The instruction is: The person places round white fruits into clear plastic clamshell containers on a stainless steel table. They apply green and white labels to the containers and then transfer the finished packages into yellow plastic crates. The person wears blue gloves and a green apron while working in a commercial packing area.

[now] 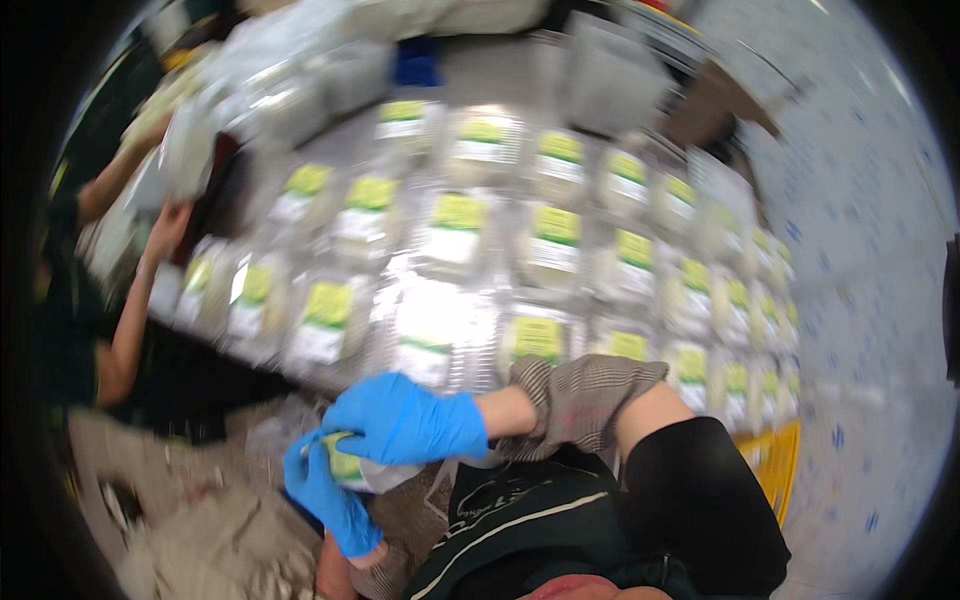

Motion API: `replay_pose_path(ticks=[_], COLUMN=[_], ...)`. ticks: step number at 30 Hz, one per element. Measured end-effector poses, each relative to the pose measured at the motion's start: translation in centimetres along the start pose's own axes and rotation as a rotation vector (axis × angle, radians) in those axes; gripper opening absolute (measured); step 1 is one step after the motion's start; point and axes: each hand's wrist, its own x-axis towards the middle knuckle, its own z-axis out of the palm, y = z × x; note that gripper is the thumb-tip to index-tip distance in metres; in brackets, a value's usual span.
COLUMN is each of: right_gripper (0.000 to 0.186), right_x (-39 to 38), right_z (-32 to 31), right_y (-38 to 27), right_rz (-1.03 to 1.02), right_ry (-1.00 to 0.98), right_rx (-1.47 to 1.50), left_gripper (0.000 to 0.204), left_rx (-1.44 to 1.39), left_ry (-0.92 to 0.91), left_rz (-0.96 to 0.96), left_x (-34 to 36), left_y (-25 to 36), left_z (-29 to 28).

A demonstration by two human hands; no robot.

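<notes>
Both my hands wear blue gloves and are low in the view, off the table's near edge. My left hand (330, 495) has its fingers bent on the left end of a white item with a yellow-green label (350, 462). My right hand (400, 420) reaches over the same item from above, fingers curled onto it, partly covering it. Whether it is a package or loose labels I cannot tell. Beyond my hands, rows of clear plastic packs with pale contents and yellow-green and white labels (455, 225) cover the metal table. The picture is blurred.
A co-worker's hand (170, 228) at the left holds a clear container (185, 150). White bags (280, 40) and translucent bins (610, 85) line the far side of the table (260, 150). A yellow crate (775, 470) stands at the right, beside a pale speckled floor (860, 300).
</notes>
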Motion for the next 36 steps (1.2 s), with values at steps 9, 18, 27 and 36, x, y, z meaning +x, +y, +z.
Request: replay_pose_path(ticks=[9, 18, 27, 36], right_gripper=[0.025, 0.030, 0.047, 0.020], right_x=[-22.5, -48.2, -42.4, -43.9], right_z=[-10.7, -45.3, -51.2, -52.1], right_y=[3.0, 29.0, 45.3, 37.0], right_rz=[0.352, 0.896, 1.380, 0.712], right_ry=[0.413, 1.069, 0.548, 1.124], right_rx=[0.376, -0.582, -0.601, -0.444], left_gripper=[0.016, 0.033, 0.031, 0.029], left_rx=[-0.083, 0.017, 0.382, 0.481], left_ry=[-0.464, -0.400, -0.366, -0.484], left_rz=[-0.110, -0.364, -0.471, -0.426], left_x=[-11.3, -14.3, -15.8, -15.6], left_y=[-14.3, -31.4, -31.2, -29.4], left_z=[5.4, 13.8, 15.4, 12.0])
